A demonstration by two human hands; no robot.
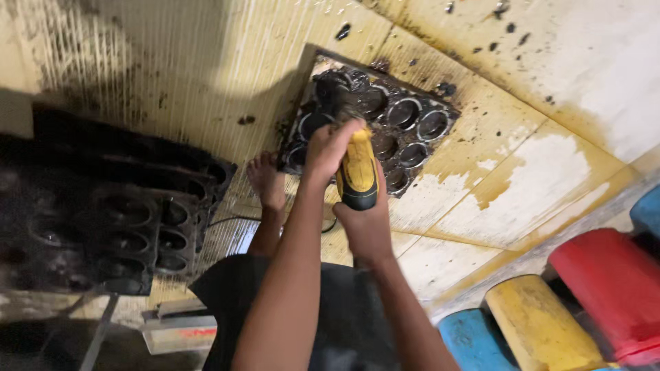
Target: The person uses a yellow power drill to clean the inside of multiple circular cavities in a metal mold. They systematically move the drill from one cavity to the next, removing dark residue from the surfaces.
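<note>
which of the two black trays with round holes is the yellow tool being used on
The tilted tray on the tiled floor ahead, under the yellow tool held by both hands; the other tray sits untouched at left.

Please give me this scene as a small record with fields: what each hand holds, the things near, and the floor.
left hand: left hand grips the front of the yellow power tool
right hand: right hand holds the tool's rear body
tool position: head pressed down on the dirty metal tray with round cups
other trays: stack of dark trays at the left
foot: bare foot beside the tray
floor: stained tiled floor
lower right: red, yellow and blue cylinders
</note>
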